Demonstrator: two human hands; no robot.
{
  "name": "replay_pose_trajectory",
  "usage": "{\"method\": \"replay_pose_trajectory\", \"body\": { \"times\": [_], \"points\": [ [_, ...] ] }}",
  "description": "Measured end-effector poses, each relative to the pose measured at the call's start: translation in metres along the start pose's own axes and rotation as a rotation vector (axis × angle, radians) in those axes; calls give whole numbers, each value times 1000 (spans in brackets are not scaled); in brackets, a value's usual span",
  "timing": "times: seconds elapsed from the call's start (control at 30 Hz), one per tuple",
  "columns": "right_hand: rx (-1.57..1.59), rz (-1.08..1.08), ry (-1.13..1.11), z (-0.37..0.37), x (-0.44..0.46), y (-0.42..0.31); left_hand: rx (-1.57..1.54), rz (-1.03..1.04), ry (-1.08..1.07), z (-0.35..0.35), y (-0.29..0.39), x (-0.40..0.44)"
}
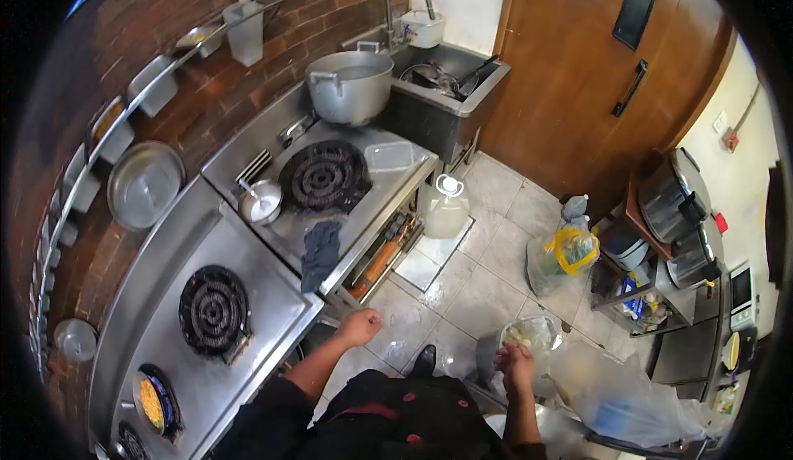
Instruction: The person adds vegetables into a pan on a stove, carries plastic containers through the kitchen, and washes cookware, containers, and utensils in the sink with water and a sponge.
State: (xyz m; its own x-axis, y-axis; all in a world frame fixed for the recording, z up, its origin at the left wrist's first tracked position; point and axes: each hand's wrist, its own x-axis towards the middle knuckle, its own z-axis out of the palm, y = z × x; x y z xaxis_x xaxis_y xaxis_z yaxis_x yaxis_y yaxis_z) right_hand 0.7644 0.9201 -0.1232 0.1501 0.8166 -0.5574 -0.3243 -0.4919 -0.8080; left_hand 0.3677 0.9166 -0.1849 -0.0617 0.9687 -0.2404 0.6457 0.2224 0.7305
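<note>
Hovering left hand (pixel 361 327): fingers loosely folded, near the surface (pixel 268 295).
Right hand (pixel 515 361): fingers bunched; cannot tell if pinching anything.
Bag-lined container (pixel 487 356): right of lower centre, by the right fingers, the nearer hand.

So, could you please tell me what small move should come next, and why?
I would probably open the right hand over the plastic-lined bin: its fingers look curled and overlap the bin's near side in this view, and pale matter lies inside. Whether the hand holds anything is unclear.
</note>
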Motion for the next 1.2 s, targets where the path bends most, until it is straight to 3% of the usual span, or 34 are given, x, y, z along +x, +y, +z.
{"method": "replay_pose_trajectory", "body": {
  "times": [0.13, 0.27, 0.43, 0.6, 0.7, 0.73, 0.77, 0.8, 0.83, 0.9, 0.93, 1.0, 1.07, 1.2],
  "points": [
    [-67, -60, -108, 19, 77, -46, -53, 0, 109, -3, 25, 14],
    [-95, -108, -219, 68, 132, -100, -40, -113, -4, -5, 47, 29],
    [-222, -41, -272, 111, 210, -113, -105, -66, 19, 2, 68, 94],
    [-532, 41, -237, 92, 278, -99, -241, 73, 73, -8, 94, 205],
    [-815, 84, -181, 27, 318, -71, -205, 135, 69, -30, 128, 281],
    [-1391, -354, -406, -32, 348, -42, -220, 153, 82, -30, 130, 304],
    [-1914, -663, -480, -63, 350, -37, -288, 166, 31, -32, 131, 332],
    [-2084, -401, -512, -93, 348, -27, -292, 165, 24, -36, 142, 350],
    [-2004, 66, -437, -109, 336, -26, -315, 174, 66, -44, 155, 369],
    [-2019, -445, -474, -150, 297, -28, -343, 181, 105, -52, 174, 402],
    [-1732, -203, -321, -162, 293, -19, -340, 175, 113, -55, 185, 416],
    [-1558, 103, -201, -174, 301, -12, -332, 179, 104, -55, 200, 439],
    [-1487, 226, -163, -172, 323, -13, -335, 147, 117, -38, 197, 470],
    [-1465, 252, -218, -171, 403, -31, -321, 88, 68, -10, 223, 524]
  ]
}}
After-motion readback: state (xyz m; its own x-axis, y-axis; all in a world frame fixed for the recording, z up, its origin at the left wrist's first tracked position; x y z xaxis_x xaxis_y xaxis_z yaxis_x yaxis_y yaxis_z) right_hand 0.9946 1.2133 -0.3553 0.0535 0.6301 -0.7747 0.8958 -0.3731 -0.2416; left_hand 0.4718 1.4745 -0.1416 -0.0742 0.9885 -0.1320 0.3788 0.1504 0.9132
